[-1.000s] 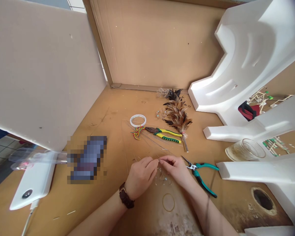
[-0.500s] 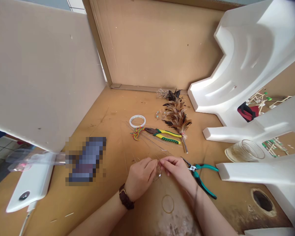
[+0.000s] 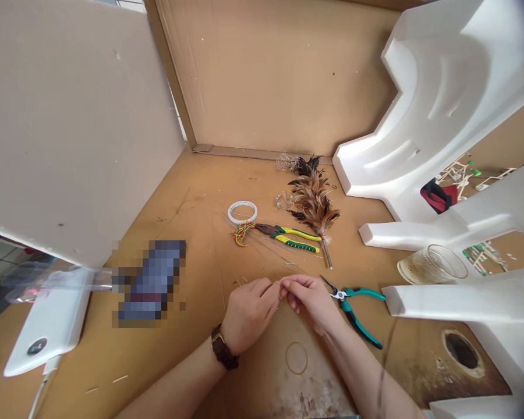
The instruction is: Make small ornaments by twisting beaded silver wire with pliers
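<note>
My left hand point(image 3: 251, 311), a dark watch on its wrist, is closed in a pinch at the near middle of the table. Against its fingertips my right hand point(image 3: 308, 297) pinches too, thumb to forefinger. Between them is a fine wire piece point(image 3: 280, 289), mostly hidden by the fingers. Right of my right hand lie teal-handled pliers point(image 3: 343, 295) with their jaws apart. Beyond the hands are yellow-green pliers point(image 3: 288, 235), a bundle of coloured threads point(image 3: 244, 233) and a white tape ring point(image 3: 243, 212).
A feather duster point(image 3: 314, 203) lies at the back beside tangled wire point(image 3: 288, 163). White foam pieces point(image 3: 436, 299) and a glass cup point(image 3: 432, 265) stand on the right. On the left are a blurred phone point(image 3: 155, 279) and a white device point(image 3: 48, 326). A rubber band point(image 3: 297, 357) lies in front.
My right fingers have shifted slightly at the pinch, and the shiny part hanging below the fingertips now shows less. The view has moved a little; the tools lie as before.
</note>
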### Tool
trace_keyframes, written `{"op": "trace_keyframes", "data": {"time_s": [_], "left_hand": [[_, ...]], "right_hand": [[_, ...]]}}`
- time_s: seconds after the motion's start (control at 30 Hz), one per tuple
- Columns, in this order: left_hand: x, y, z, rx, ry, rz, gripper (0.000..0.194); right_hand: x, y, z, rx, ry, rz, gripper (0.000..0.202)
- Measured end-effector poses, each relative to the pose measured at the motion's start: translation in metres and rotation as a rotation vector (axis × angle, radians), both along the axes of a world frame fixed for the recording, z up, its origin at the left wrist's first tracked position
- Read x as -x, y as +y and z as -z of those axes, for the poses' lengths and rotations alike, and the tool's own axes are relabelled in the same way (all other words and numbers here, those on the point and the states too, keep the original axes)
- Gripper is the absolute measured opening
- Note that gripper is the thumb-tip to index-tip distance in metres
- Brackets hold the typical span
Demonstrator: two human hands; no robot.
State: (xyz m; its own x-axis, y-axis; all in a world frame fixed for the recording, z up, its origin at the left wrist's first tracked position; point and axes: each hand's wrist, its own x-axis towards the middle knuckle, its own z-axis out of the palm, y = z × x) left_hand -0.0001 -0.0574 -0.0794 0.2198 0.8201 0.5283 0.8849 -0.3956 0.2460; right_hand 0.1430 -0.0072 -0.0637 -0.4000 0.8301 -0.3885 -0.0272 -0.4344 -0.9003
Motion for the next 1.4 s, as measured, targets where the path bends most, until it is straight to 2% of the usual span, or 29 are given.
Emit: {"op": "trace_keyframes", "data": {"time_s": [0.23,0.47,0.67,0.8,0.93,1.03,1.13,1.23,1.33,1.4], "left_hand": [[-0.002,-0.001,0.003,0.052,-0.013,-0.016,0.013],[-0.003,-0.002,-0.001,0.012,-0.062,-0.023,0.015],[-0.003,-0.002,-0.003,-0.003,-0.109,-0.027,0.017],[-0.001,0.001,-0.002,0.038,-0.133,-0.048,0.017],[0.003,0.005,-0.002,0.068,-0.197,-0.084,0.015],[0.007,0.007,-0.003,0.093,-0.276,-0.109,0.014],[0.010,0.009,-0.002,0.182,-0.417,-0.140,0.013],[0.013,0.012,0.001,0.316,-0.656,-0.173,0.014],[0.015,0.016,0.005,0.410,-0.877,-0.179,0.014],[0.016,0.018,0.006,0.433,-0.952,-0.168,0.014]], "right_hand": [[0.002,-0.002,-0.003,-0.014,0.029,0.020,0.022],[0.001,-0.002,-0.006,-0.100,-0.021,-0.002,0.022],[0.002,-0.004,-0.003,-0.246,-0.100,-0.011,0.021],[0.001,-0.003,-0.002,-0.346,-0.193,-0.065,0.030],[-0.009,0.001,-0.004,-0.631,-0.499,-0.058,0.031],[-0.015,0.003,-0.003,-0.776,-0.688,-0.149,0.021],[-0.013,0.001,0.003,-0.760,-0.704,-0.301,0.025],[-0.009,-0.003,0.008,-0.757,-0.669,-0.381,0.031],[-0.009,-0.002,0.010,-0.762,-0.678,-0.399,0.018],[-0.010,0.001,0.011,-0.760,-0.685,-0.339,0.017]]}}
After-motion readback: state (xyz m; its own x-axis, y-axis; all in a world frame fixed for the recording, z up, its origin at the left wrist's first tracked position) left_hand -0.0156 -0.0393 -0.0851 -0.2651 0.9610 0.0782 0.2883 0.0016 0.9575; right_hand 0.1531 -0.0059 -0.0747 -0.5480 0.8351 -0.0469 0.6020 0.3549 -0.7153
